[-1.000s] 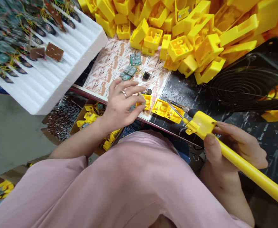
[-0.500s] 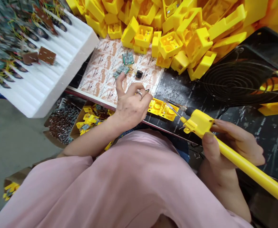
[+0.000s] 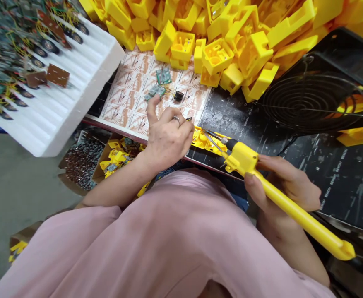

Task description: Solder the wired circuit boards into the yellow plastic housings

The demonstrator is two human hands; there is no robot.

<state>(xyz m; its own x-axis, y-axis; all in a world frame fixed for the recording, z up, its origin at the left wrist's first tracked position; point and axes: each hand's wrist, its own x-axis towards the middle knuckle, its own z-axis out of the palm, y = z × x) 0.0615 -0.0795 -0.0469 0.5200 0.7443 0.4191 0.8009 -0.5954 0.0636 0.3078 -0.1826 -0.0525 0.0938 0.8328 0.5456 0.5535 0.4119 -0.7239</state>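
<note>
My right hand (image 3: 287, 182) is closed around the handle of a yellow soldering iron (image 3: 241, 157). Its metal tip and a thin feed tube reach left over an open yellow plastic housing (image 3: 201, 138) at the table's front edge. My left hand (image 3: 170, 134), wearing a ring, is palm down with curled fingers at the housing's left end. A small dark piece (image 3: 188, 119) shows by its fingertips; what the fingers pinch is mostly hidden. One outstretched finger reaches a green circuit board (image 3: 155, 92), wired near a round black part (image 3: 178, 96). Another green board (image 3: 163, 76) lies behind.
Yellow housings (image 3: 217, 56) are heaped along the back. A black fan (image 3: 305, 99) stands at right. On the left, a white foam tray (image 3: 85, 91) carries many wired boards. Boxes of small metal parts (image 3: 83, 161) and yellow pieces (image 3: 114, 159) sit below the table edge.
My right hand has moved left with the soldering iron, bringing its tip over the yellow housing near my left fingers. My left hand keeps nearly the same pose; the view has shifted slightly.
</note>
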